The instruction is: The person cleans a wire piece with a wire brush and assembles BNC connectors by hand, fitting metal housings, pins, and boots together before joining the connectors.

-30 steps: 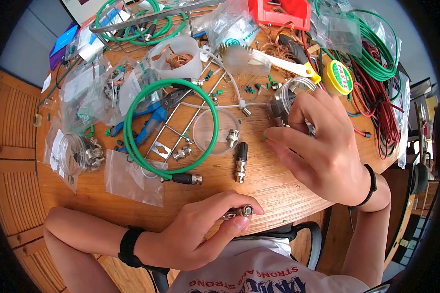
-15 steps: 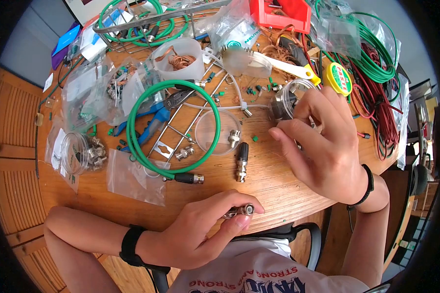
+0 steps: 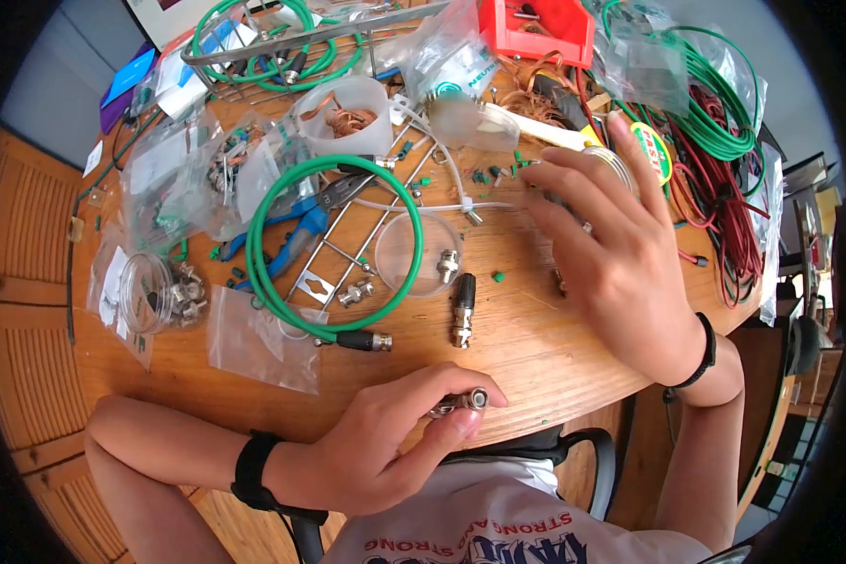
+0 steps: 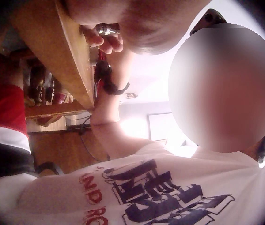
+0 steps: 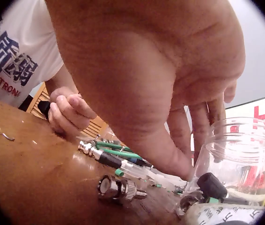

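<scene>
My left hand [image 3: 385, 442] holds a metal connector [image 3: 470, 400] between thumb and fingers above the table's front edge. My right hand [image 3: 620, 273] has its fingers spread beside and over a clear jar [image 5: 245, 140]. Dark and metal parts show low in the jar in the right wrist view; whether the fingers press on it I cannot tell. A loose metal connector [image 5: 118, 189] lies on the table below that hand. Left of the hand is a black-and-silver connector [image 3: 463, 310], lying near a clear round lid [image 3: 399, 258] with another metal connector [image 3: 448, 266] on it.
A green cable loop [image 3: 254, 244] lies across blue-handled pliers [image 3: 296, 246] and a wire rack. At the left are plastic bags and a jar of connectors [image 3: 150, 296]. Behind stand a white cup [image 3: 357, 136] and red bin [image 3: 545, 42]; red and green cables lie at the right.
My right hand has moved forward and spread its fingers over the jar. The small green piece near it lies a little farther left. My left hand has stayed put.
</scene>
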A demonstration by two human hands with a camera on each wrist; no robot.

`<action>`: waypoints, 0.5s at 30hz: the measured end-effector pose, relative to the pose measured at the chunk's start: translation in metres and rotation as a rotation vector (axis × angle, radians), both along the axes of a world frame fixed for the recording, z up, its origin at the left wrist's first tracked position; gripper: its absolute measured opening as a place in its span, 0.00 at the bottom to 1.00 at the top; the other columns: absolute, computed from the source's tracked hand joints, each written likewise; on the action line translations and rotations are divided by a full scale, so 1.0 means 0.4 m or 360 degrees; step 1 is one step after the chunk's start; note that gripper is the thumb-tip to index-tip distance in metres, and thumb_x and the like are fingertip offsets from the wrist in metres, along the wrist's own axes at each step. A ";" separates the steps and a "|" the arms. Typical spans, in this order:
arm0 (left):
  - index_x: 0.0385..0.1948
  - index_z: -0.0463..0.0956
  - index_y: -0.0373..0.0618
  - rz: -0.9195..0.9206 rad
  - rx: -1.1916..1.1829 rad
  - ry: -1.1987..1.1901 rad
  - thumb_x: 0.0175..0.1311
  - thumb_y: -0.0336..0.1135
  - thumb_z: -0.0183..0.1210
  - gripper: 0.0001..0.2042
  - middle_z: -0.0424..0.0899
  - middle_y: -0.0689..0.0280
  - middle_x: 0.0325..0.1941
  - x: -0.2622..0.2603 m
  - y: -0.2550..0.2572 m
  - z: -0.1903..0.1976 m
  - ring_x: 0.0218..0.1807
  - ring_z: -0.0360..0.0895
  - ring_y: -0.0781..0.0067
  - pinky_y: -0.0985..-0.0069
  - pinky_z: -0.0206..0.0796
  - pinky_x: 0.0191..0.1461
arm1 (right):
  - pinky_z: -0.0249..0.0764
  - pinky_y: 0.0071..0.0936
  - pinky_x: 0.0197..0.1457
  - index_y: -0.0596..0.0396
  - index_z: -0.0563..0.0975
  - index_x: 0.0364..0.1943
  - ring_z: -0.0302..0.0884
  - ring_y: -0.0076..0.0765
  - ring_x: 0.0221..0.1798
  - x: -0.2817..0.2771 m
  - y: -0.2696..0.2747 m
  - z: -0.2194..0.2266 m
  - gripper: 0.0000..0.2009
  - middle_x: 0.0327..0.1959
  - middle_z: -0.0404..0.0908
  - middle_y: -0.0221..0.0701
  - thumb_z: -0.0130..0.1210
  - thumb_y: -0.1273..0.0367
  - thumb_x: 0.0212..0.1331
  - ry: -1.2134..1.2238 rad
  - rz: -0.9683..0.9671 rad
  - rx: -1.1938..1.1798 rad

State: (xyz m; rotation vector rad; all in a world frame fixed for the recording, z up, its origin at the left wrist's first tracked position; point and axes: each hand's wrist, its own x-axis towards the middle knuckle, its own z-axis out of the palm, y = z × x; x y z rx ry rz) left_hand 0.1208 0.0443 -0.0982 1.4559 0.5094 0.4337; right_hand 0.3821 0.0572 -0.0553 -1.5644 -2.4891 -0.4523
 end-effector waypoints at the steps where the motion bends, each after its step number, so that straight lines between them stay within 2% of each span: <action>1: 0.55 0.75 0.33 -0.0006 -0.0025 0.0004 0.80 0.26 0.49 0.10 0.84 0.60 0.45 0.000 0.001 0.001 0.41 0.80 0.78 0.78 0.75 0.47 | 0.58 0.59 0.82 0.60 0.83 0.43 0.78 0.45 0.65 -0.006 0.001 -0.004 0.15 0.56 0.83 0.34 0.62 0.77 0.48 -0.0043 0.0027 0.0021; 5: 0.55 0.75 0.33 0.0022 -0.0104 -0.0011 0.80 0.26 0.49 0.10 0.84 0.59 0.47 0.000 -0.002 0.003 0.42 0.80 0.78 0.77 0.76 0.48 | 0.56 0.58 0.84 0.62 0.84 0.45 0.76 0.44 0.68 -0.027 0.007 -0.014 0.14 0.58 0.83 0.33 0.59 0.74 0.53 -0.0196 0.0056 0.0038; 7: 0.55 0.75 0.33 0.0013 -0.0082 -0.0009 0.80 0.26 0.49 0.10 0.84 0.59 0.47 -0.001 -0.001 0.002 0.42 0.80 0.78 0.77 0.76 0.48 | 0.56 0.57 0.85 0.63 0.86 0.45 0.75 0.43 0.69 -0.032 0.014 -0.023 0.15 0.59 0.83 0.32 0.59 0.75 0.52 -0.0256 0.0043 0.0052; 9: 0.55 0.75 0.33 0.0003 -0.0063 -0.0003 0.80 0.25 0.50 0.10 0.84 0.59 0.48 -0.001 0.000 0.001 0.42 0.80 0.78 0.77 0.76 0.48 | 0.54 0.48 0.87 0.66 0.87 0.36 0.77 0.41 0.62 -0.032 0.032 -0.036 0.12 0.51 0.84 0.36 0.57 0.73 0.51 -0.0274 0.0105 0.0148; 13: 0.55 0.75 0.33 -0.0002 -0.0011 -0.0015 0.79 0.25 0.49 0.10 0.84 0.59 0.48 0.000 0.001 0.000 0.42 0.81 0.77 0.76 0.77 0.49 | 0.52 0.46 0.88 0.66 0.87 0.35 0.77 0.40 0.60 -0.032 0.045 -0.042 0.12 0.49 0.84 0.36 0.57 0.73 0.52 -0.0352 0.0107 0.0157; 15: 0.55 0.75 0.33 0.0002 -0.0010 -0.0010 0.79 0.25 0.49 0.10 0.84 0.59 0.48 -0.001 0.001 0.000 0.42 0.81 0.77 0.76 0.77 0.49 | 0.53 0.47 0.88 0.66 0.87 0.36 0.77 0.40 0.60 -0.027 0.046 -0.045 0.12 0.48 0.84 0.35 0.57 0.74 0.52 -0.0236 0.0152 0.0189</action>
